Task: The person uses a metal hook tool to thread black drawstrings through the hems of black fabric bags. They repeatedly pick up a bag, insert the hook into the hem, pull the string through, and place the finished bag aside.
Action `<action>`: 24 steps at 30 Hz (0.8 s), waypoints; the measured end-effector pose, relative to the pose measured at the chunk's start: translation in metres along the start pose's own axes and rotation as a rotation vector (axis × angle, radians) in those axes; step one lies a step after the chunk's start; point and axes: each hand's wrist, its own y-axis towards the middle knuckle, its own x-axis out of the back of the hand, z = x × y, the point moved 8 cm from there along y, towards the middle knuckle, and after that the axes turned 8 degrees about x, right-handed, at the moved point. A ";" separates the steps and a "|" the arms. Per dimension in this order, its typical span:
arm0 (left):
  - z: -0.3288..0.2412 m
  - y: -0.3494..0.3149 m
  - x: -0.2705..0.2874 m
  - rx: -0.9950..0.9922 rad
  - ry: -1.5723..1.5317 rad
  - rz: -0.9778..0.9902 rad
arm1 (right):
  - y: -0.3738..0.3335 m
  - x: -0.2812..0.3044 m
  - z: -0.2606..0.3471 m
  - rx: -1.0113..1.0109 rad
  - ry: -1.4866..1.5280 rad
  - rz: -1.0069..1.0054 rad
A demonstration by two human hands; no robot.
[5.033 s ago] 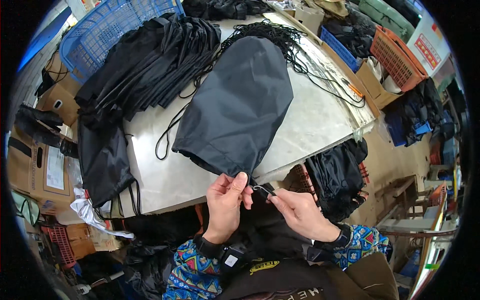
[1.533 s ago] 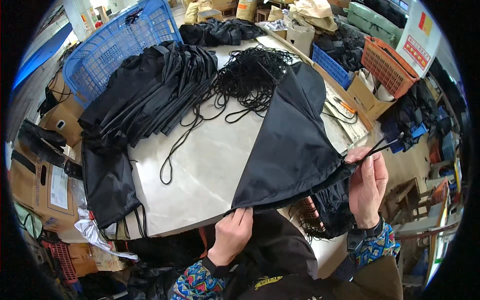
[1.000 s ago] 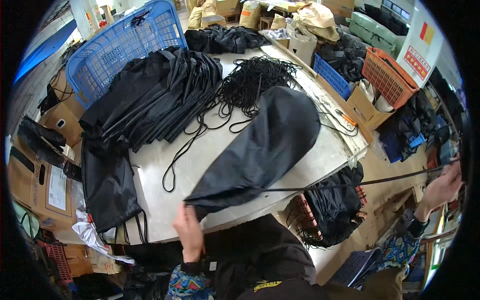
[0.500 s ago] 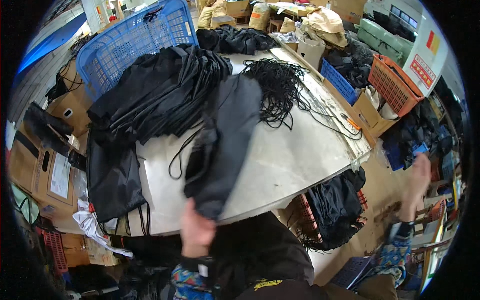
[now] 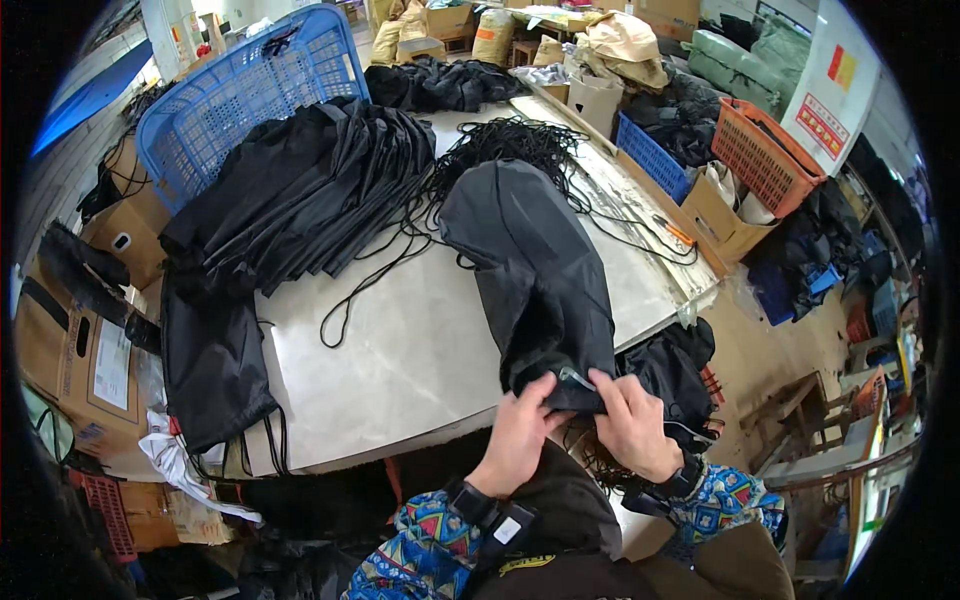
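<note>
A black fabric bag [image 5: 535,270] lies lengthwise on the grey table [image 5: 400,360], its near end hanging over the front edge. My left hand [image 5: 520,435] and my right hand [image 5: 630,420] both pinch that near end, close together, with a small grey tool or tab [image 5: 578,379] between the fingers. A tangle of black cords [image 5: 500,150] lies just beyond the bag's far end. A pile of finished black bags [image 5: 290,210] covers the table's left side, some drooping over the left front corner.
A blue plastic basket [image 5: 240,100] stands behind the pile. An orange crate [image 5: 765,150], a blue crate [image 5: 650,155] and cardboard boxes [image 5: 720,215] line the right side. More black bags [image 5: 670,370] hang below the table's right corner. Cardboard boxes [image 5: 70,340] stand at left.
The bag was swung over the table with my right hand pulling a cord far out to the right. Now it lies flat again and both hands are back together on its near end.
</note>
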 end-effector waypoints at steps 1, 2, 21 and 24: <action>-0.006 0.005 0.010 -0.041 -0.004 -0.038 | -0.003 0.001 0.004 0.050 0.020 0.036; -0.018 0.013 0.018 -0.083 0.065 -0.132 | -0.009 0.000 0.006 0.091 0.036 0.075; -0.073 -0.012 0.100 -0.113 -0.196 -0.269 | -0.046 0.028 -0.050 -0.109 -0.048 0.168; -0.067 0.025 0.099 -0.017 -0.117 -0.252 | -0.059 0.035 -0.053 -0.146 -0.075 0.160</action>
